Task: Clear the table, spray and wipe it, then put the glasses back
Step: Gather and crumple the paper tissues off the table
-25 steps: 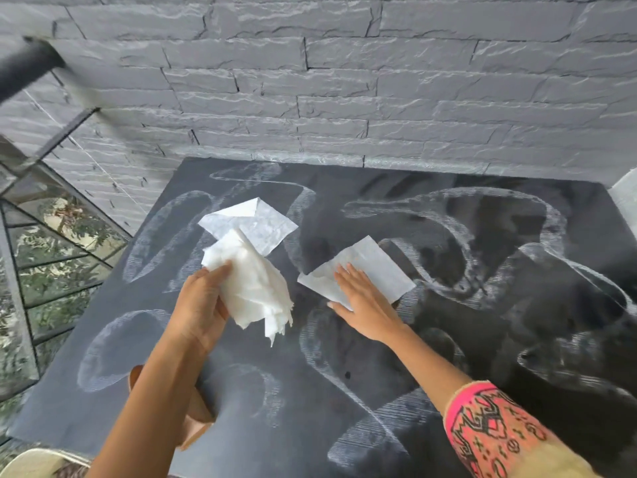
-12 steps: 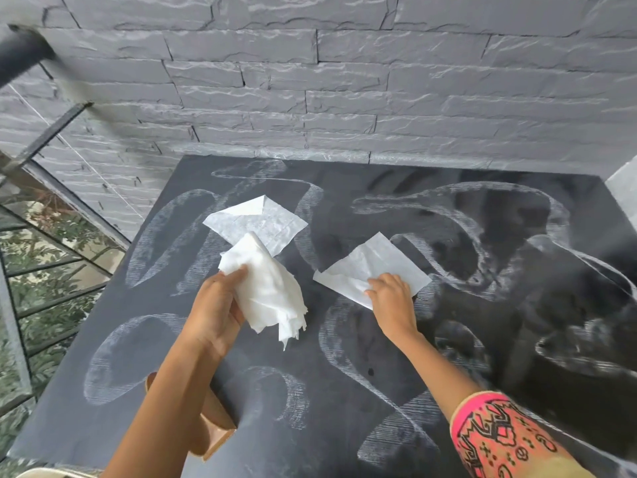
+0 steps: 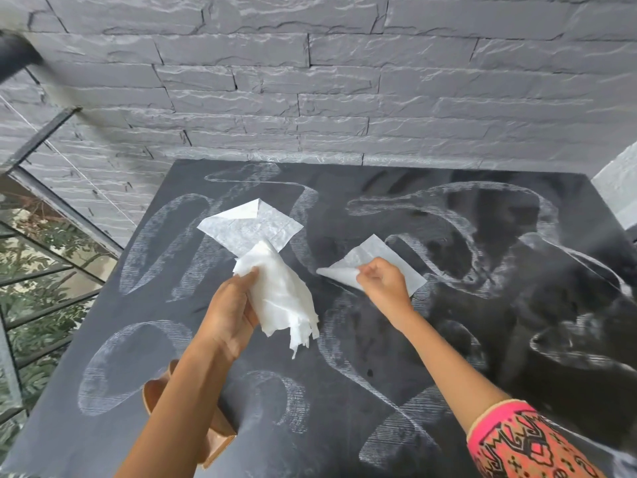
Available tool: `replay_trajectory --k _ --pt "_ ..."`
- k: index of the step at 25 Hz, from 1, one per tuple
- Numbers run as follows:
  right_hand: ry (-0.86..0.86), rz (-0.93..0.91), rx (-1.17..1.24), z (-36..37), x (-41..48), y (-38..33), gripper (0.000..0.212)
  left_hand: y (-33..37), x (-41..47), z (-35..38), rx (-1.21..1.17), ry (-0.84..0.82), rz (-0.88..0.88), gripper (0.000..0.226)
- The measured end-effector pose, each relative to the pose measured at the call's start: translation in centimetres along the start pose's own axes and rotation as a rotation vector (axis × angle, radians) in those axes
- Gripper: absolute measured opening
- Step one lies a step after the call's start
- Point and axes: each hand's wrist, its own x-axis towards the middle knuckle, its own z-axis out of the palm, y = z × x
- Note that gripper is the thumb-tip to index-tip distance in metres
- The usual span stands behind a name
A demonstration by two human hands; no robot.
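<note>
left hand grips tissue wad, centre frame | right hand pinches corner of flat sheet, just right | risk: thin sheet could tear if stuck to streaked table

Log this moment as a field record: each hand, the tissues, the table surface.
Left hand: grips a crumpled tissue wad
Right hand: pinches the near edge of the small tissue sheet, edge raised
Larger tissue sheet: lies flat beyond the wad
Table: dark top with pale wipe streaks
</note>
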Motion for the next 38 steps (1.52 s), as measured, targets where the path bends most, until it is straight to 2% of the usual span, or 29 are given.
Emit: replay_trajectory --k 3,5,8,11,13,15,16,18,19,22,24,25,28,30,33,38 --pt "-0.030 0.091 0.279 -0.2 -0.5 -4.4 0.024 -0.1 -0.1 0.3 -0.047 -0.025 -0.050 0.025" --pt "-0.077 0.038 0.291 0.0 -1.4 -7.0 0.023 -0.2 0.1 0.1 -0.111 -0.050 -0.079 0.024" --pt "-0.217 -0.277 0.117 0.9 -4.0 -9.4 0.022 -0.1 0.5 -0.1 -0.157 -0.090 -0.100 0.027" --pt "-0.503 -0.551 -0.276 3.2 -6.2 -8.5 0.008 0.6 0.4 -0.2 -0.205 -0.203 -0.092 0.041" --pt "-0.504 -0.787 -0.503 4.9 -7.4 -7.5 0.029 1.2 0.0 -0.5 -0.220 -0.295 -0.098 0.058" --pt "-0.457 -0.976 -0.530 5.8 -8.2 -7.3 0.048 1.3 0.0 -1.0 -0.161 -0.289 -0.086 0.061" --pt "-0.490 -1.003 -0.487 6.0 -8.7 -7.6 0.047 1.2 0.1 -1.2 -0.111 -0.232 -0.073 0.055" --pt "-0.622 -0.870 -0.275 6.7 -9.4 -8.2 0.029 0.9 0.8 -1.7 -0.065 -0.057 -0.061 0.037" --pt "-0.607 -0.801 -0.154 7.3 -9.4 -8.5 0.022 0.9 1.1 -2.2 -0.086 0.005 -0.058 0.030" --pt "-0.258 -0.796 0.101 9.3 -6.3 -8.6 0.017 1.7 1.9 -3.9 -0.124 0.068 -0.018 0.014" --pt "-0.087 -0.827 -0.019 10.6 -1.8 -8.0 0.021 2.4 2.5 -5.3 -0.121 0.139 0.026 0.013" --pt "-0.072 -0.830 -0.166 11.0 0.7 -7.3 0.023 2.7 2.7 -6.0 -0.135 0.168 0.038 0.013" --pt "-0.164 -0.925 -0.686 12.2 7.9 -3.9 0.028 3.7 3.3 -7.4 -0.186 0.207 0.061 0.013" --pt "-0.232 -0.968 -0.896 13.2 10.9 -2.2 0.035 4.2 3.6 -7.9 -0.195 0.225 0.072 0.013" --pt "-0.239 -0.978 -1.016 14.4 12.4 -2.1 0.030 4.6 3.9 -8.5 -0.217 0.217 0.074 0.014" --pt "-0.275 -0.944 -1.008 15.3 13.1 -1.4 0.007 4.4 4.9 -9.2 -0.237 0.203 0.047 0.016"
